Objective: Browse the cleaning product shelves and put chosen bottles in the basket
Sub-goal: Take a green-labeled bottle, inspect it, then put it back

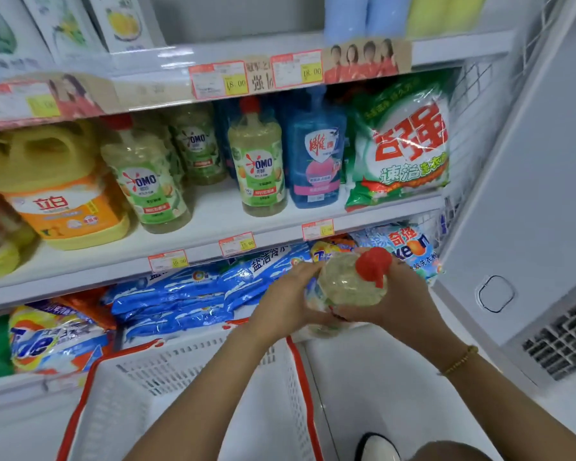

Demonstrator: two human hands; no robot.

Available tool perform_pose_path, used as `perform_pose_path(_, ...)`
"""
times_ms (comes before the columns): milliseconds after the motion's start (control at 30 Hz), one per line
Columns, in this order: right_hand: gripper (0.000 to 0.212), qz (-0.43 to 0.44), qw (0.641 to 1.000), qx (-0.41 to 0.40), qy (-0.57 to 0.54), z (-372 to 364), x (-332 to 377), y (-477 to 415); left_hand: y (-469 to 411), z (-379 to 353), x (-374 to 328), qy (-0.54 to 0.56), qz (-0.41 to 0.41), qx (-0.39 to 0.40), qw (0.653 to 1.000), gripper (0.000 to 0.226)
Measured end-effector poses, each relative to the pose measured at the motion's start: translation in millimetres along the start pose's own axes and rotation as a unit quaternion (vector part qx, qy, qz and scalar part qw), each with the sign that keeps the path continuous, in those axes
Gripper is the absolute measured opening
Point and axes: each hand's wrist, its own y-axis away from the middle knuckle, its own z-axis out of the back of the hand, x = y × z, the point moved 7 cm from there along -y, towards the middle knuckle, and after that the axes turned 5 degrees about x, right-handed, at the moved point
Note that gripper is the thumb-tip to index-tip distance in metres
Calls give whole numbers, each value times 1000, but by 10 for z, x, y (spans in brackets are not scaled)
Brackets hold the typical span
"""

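Both hands hold a clear bottle of pale yellow-green liquid with a red cap point(350, 284), cap toward me, above the far right corner of the basket. My left hand point(286, 301) grips its left side and my right hand point(403, 294) wraps the right side under the cap. The white plastic basket with red rim point(300, 377) sits low in front of the shelves; what I see of its inside is bare. On the middle shelf stand matching OMO bottles point(258, 161).
The middle shelf also carries a yellow jug point(53, 181), a blue bottle point(315, 154) and a green-and-white powder bag point(403, 144). Blue detergent bags point(186, 294) fill the lower shelf. A white chest freezer point(519, 227) stands at right. My shoe point(378, 447) is on the floor.
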Motion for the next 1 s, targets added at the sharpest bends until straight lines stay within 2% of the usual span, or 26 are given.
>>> perform_pose_path(67,67,-49,999,2,7,-141,-384,-70,-184,123,220,-76,-4,1,997,62)
perform_pose_path(167,75,-93,994,12,59,-455,-867,-149,-377,538,603,-192,-18,-120,974,44)
perform_pose_path(267,85,-140,985,58,84,-876,-1364,-222,-434,784,987,-263,33,-186,946,57)
perform_pose_path(333,88,-171,976,89,96,-1142,-1653,-240,-431,793,1180,-284,44,-181,940,68)
perform_pose_path(400,87,-188,971,110,95,-1380,-1872,-226,-419,743,1301,-322,22,-168,931,74)
perform_pose_path(600,83,-202,967,141,70,-1848,-2284,-46,-479,688,1364,-353,35,-202,913,60)
perform_pose_path(800,87,-208,965,142,70,-1951,-2465,71,-484,694,1352,-350,29,-220,910,58)
perform_pose_path(900,92,-226,954,196,37,-1923,-2405,41,-499,691,1353,-352,57,-195,914,62)
perform_pose_path(1000,84,-224,909,329,121,-1760,-2235,-51,-482,739,1352,-364,61,-126,921,72)
